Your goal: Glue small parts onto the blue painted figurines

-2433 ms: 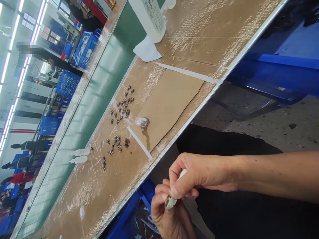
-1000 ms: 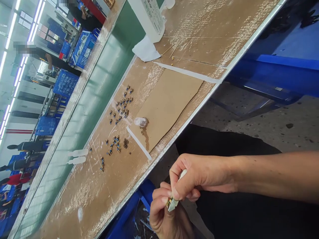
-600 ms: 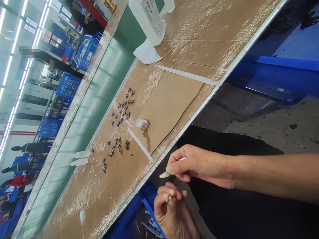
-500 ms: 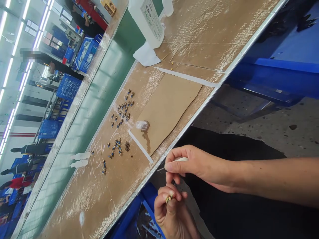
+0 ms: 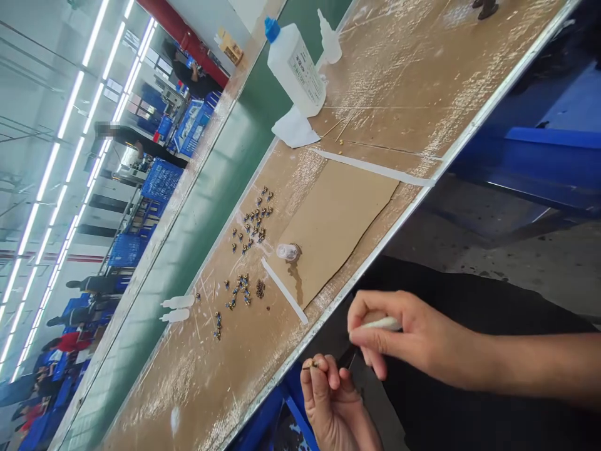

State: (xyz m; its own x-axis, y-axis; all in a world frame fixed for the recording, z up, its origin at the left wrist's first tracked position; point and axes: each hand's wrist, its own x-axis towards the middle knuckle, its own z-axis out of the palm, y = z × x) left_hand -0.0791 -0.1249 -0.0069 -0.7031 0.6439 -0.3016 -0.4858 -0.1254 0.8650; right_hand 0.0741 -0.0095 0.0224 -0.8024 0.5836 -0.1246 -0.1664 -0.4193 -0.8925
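My right hand pinches a small white squeeze bottle below the bench's metal edge, its thin tip pointing left. My left hand sits just below it, holding a tiny brass-coloured part between thumb and fingertips. The two hands are close but apart. On the brown benchtop lie several small blue and brass parts in two clusters, beside a little clear cap on a cardboard sheet.
A large white glue bottle with blue cap, a smaller dropper bottle and a white tissue stand at the bench's far end. Two small white bottles lie by the green conveyor belt. Blue crates and other people are at left.
My hands have separated: the white bottle's tip has come off the brass part, and the right hand has drawn back to the right. The view has tilted up, showing the whole glue bottle.
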